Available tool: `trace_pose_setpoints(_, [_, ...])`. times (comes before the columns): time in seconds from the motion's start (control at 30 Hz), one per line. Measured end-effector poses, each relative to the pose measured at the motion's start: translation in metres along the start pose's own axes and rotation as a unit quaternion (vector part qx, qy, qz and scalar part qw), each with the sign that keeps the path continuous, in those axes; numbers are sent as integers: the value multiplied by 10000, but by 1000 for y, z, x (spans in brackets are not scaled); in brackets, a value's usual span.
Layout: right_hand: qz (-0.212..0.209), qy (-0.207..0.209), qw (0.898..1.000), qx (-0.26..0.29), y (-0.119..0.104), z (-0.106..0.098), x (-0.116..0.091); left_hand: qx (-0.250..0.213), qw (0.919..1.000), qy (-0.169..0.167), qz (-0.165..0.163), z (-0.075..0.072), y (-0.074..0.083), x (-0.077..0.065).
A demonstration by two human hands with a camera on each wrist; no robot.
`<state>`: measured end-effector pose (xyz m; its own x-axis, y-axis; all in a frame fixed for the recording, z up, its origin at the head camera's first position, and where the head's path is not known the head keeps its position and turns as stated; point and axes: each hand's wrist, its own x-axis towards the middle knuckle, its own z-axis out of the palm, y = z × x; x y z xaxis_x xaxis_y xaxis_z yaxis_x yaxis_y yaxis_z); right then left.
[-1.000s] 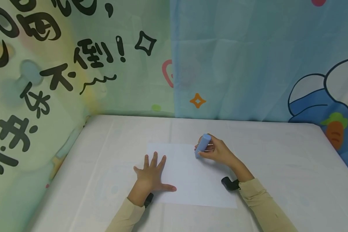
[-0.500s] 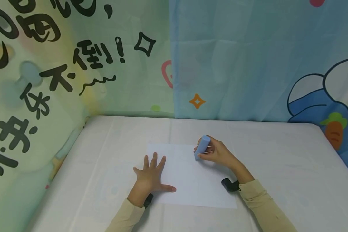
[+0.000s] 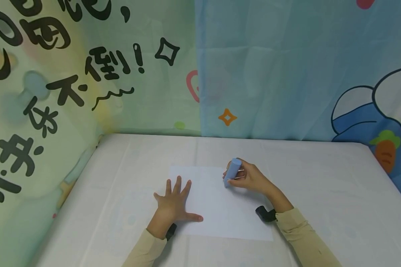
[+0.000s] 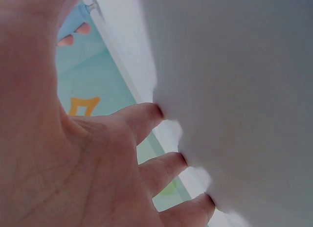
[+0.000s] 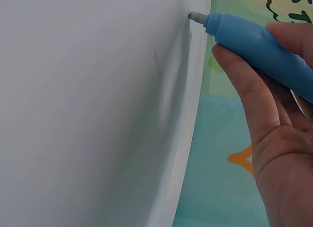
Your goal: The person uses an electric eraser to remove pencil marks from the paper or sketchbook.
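Observation:
A sheet of white paper (image 3: 220, 218) lies on the white-covered table. My right hand (image 3: 254, 181) pinches a thick light-blue marker (image 3: 232, 172) between thumb and fingers over the sheet's upper part, its barrel tilted. In the right wrist view the uncapped grey nib (image 5: 197, 17) points at the paper, its end right at the surface. On the sheet's left edge rests my left hand (image 3: 172, 204), flat, with fingers spread and thumb stretched over the paper. Its fingertips (image 4: 151, 111) press on the surface in the left wrist view, where part of the blue marker (image 4: 72, 20) also shows.
The white tablecloth (image 3: 337, 193) spreads around the sheet on all sides. Printed cloth backdrops (image 3: 274, 74) stand along the table's far and left edges. Each wrist carries a small black camera, such as the right wrist camera (image 3: 264, 213).
My right hand and the marker have shifted slightly toward me over the paper. The left hand stays in the same place.

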<state>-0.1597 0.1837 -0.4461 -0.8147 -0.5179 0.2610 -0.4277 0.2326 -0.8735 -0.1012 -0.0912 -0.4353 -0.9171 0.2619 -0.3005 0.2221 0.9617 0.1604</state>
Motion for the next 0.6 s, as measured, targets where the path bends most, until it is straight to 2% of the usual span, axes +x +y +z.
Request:
trace_pose_setpoints(0.33, [324,-20,9994,143,-5,-4,-7,-9,10000,-69,-7,0,3,-2])
trace_pose_setpoints(0.47, [684,389,9954,548,-7,-11,-14,-54,9999,-97,-5,0,2,-3])
trace_pose_setpoints(0.6, [1292,927,9813,1087,-11,-24,-27,-70,9999,-107,8,-4,2,-3])
